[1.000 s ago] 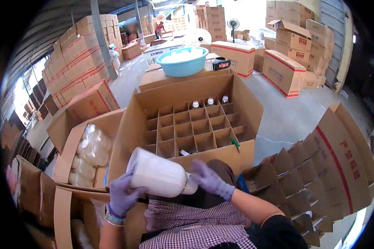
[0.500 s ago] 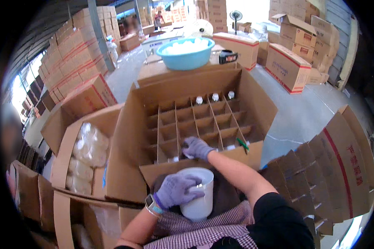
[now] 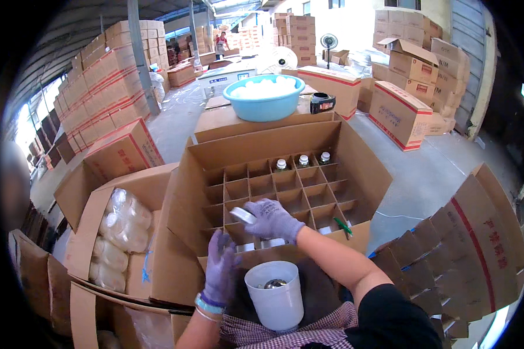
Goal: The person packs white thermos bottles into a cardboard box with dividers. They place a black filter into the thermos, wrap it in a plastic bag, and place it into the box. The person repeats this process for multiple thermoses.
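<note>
A large open cardboard box (image 3: 361, 168) with a cardboard divider grid stands in front of me. Three capped bottles (image 3: 300, 161) stand in its far row, and more caps show in the near cells. My right hand (image 3: 272, 219), in a purple glove, holds a small silvery lid (image 3: 242, 216) over the near cells. My left hand (image 3: 220, 269), also gloved, hangs with fingers apart beside a white plastic bucket (image 3: 277, 298) in my lap. The bucket stands upright with a few small metal pieces at its bottom.
An open box (image 3: 93, 200) with clear plastic bags (image 3: 117, 232) sits at my left. Folded divider grids (image 3: 448, 256) lie at my right. A blue basin (image 3: 264, 98) rests on a box behind. Stacked cartons line the warehouse; a person (image 3: 220, 43) stands far back.
The white bucket went from tilted in both hands to upright in my lap. My left hand came off the bucket's rim. My right hand reached into the box with a lid.
</note>
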Demonstrator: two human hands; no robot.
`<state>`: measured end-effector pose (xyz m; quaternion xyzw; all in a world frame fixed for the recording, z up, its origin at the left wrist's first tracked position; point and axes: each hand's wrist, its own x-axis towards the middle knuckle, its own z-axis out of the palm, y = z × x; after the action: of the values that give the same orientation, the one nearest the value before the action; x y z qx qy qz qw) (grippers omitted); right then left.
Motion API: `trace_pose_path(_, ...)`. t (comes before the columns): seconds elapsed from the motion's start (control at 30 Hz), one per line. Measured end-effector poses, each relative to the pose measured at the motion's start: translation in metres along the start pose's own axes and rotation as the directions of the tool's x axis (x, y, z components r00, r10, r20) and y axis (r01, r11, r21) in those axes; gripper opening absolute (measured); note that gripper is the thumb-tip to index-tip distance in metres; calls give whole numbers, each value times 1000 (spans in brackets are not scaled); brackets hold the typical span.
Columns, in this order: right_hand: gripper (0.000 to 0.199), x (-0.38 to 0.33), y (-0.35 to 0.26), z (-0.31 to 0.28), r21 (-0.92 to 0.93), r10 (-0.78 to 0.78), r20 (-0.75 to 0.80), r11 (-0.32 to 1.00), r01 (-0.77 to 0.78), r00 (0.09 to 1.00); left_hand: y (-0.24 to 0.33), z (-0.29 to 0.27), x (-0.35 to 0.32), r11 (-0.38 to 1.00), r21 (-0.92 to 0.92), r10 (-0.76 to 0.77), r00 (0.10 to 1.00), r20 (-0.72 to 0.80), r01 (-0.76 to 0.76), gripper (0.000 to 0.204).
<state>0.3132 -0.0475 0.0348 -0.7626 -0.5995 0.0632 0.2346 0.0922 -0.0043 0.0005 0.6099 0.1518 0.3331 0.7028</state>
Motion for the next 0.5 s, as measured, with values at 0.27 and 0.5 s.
trace_pose_path(0.27, 67, -81, -71, -63, 156, -468, -437, 801, 577, 768, 73, 43, 6, 704, -666, -96, 962, 256, 247, 82)
trace_pose_path(0.5, 53, -98, -62, -42, 699, -103, -256, 667, 258, 961, 70, 67, -12, 652, 441, 583, 780, 229, -617, 83)
